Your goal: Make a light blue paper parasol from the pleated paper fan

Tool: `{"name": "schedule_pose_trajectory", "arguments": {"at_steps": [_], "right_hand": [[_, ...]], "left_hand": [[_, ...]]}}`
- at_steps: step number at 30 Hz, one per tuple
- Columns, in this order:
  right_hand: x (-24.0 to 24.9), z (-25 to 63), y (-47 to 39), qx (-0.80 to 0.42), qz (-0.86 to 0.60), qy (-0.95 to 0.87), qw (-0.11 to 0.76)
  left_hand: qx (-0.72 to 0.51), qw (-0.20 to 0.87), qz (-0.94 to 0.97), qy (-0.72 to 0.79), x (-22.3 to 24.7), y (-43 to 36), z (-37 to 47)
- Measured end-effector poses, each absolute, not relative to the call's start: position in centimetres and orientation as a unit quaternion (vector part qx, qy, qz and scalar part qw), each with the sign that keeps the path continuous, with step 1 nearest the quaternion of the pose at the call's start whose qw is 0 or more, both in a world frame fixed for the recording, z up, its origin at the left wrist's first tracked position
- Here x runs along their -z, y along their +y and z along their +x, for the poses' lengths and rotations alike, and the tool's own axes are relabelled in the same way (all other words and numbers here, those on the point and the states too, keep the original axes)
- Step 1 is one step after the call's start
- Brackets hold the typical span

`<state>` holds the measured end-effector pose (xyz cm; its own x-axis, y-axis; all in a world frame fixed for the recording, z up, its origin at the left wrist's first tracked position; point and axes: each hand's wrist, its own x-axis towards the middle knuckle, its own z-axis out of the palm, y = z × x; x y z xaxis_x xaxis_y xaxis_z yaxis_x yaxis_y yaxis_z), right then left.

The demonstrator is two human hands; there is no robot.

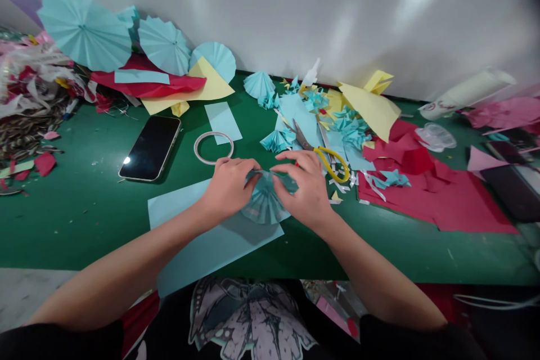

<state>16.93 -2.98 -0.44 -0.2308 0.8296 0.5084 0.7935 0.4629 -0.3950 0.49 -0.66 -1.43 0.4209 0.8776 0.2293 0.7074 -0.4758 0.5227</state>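
A pleated light-blue paper fan [265, 202] is held up between my hands, its folds spread downward. My left hand [232, 183] pinches its upper left edge between thumb and fingers. On the other side my right hand [304, 185] grips the upper right edge with thumb and forefinger. Beneath the fan lies a flat light-blue paper sheet [202, 253]. Close to my right hand rest scissors with yellow handles [333, 163], among paper scraps. A roll of double-sided tape [214, 148] sits just beyond my left hand, partly over a small blue paper strip [223, 119].
A black phone [151, 148] lies left of the tape. Finished pleated rosettes [86, 31] lean against the wall at the back. Red paper [447, 197] spreads to the right, with folded blue pieces [348, 126] and a white glue bottle [311, 74] nearby. Mixed scraps [25, 90] pile up far left.
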Motion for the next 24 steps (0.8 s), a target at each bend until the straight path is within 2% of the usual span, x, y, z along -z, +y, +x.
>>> {"name": "schedule_pose_trajectory", "arguments": {"at_steps": [4, 9, 24], "right_hand": [[0.2, 16.8, -3.2, 0.015, -0.5, -0.781, 0.374], [0.5, 16.6, -3.4, 0.06, -0.489, -0.805, 0.33], [1.3, 16.4, -3.4, 0.018, -0.539, -0.781, 0.315]], "left_hand": [[-0.251, 0.195, 0.813, 0.487, 1.1, -0.7, 0.5], [-0.268, 0.203, 0.812, 0.477, 1.0, -0.8, 0.6], [-0.299, 0.22, 0.824, 0.428, 0.6, -1.1, 0.8]]}}
